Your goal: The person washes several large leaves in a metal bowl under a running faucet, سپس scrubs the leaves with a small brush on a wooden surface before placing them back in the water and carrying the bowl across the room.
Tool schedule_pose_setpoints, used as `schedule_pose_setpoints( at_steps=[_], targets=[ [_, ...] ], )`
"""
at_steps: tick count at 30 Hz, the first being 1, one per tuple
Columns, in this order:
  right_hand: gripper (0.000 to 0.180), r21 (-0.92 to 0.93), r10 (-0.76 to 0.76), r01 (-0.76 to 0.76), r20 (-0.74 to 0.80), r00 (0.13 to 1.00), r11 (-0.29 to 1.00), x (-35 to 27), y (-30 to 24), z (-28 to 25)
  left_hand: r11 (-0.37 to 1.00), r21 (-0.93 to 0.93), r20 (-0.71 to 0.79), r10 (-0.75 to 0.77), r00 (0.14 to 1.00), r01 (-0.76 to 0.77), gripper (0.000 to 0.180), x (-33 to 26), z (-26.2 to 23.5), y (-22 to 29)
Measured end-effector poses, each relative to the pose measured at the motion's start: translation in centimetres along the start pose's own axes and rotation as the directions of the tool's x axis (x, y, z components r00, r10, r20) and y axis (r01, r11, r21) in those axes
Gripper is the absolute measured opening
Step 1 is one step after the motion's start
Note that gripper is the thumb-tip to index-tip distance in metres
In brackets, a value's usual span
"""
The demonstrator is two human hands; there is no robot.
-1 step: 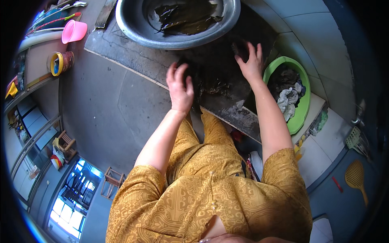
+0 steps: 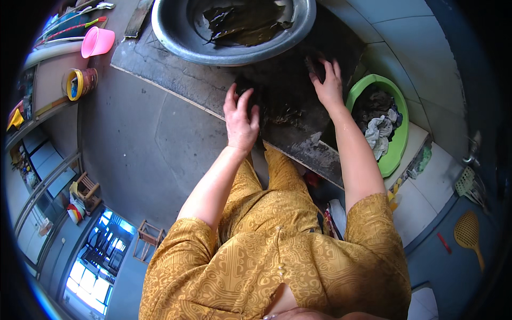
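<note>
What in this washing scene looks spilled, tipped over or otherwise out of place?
The pink cup lies on its side on the floor, left of the metal basin, rather than upright. Otherwise nothing stands out: both hands, left hand and right hand, press on the dark wet slab, and the green tub sits upright.

My own body, seen from above. I wear a mustard-yellow dress printed all over with a fine, paler scroll-and-swirl pattern — the same cloth covers my shoulders, chest and lap. The sleeves are short and loose, ending above the elbow in plain hemmed edges, so both forearms are bare. A short row of small round buttons, matching the cloth, runs down the centre front below an open neckline. My left hand (image 2: pixel 241 121) and my right hand (image 2: pixel 329 86) are bare — no gloves, and I can make out no rings, bracelets or watch on them.
</note>
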State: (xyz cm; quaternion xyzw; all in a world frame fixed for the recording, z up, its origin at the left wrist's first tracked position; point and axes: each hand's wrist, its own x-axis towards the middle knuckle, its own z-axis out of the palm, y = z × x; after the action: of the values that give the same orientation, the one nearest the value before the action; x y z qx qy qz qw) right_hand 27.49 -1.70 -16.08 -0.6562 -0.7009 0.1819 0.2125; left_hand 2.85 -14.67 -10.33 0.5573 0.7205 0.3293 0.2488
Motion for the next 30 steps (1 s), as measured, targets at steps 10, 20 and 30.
schedule_pose_setpoints(
  at_steps=[10, 20, 30],
  targets=[
    [0.059, 0.187, -0.335, 0.291, 0.28, 0.9, 0.938, -9.5, -12.0, 0.7, 0.966, -0.05, -0.039, -0.257, 0.966, 0.255, 0.033, -6.2, 1.3, -2.1],
    [0.055, 0.136, -0.214, 0.179, 0.324, 0.922, 0.974, -8.2, -13.7, 0.7, 0.536, -0.509, -0.021, -0.789, 0.613, 0.673, 0.057, -7.3, 2.7, -1.2],
    [0.059, -0.167, 0.125, -0.093, 0.188, 0.974, 0.982, -3.8, -4.4, -1.0, 0.109, -0.605, 0.412, -0.805, 0.427, 0.789, 0.024, -7.0, -0.4, -2.1]
  ],
)
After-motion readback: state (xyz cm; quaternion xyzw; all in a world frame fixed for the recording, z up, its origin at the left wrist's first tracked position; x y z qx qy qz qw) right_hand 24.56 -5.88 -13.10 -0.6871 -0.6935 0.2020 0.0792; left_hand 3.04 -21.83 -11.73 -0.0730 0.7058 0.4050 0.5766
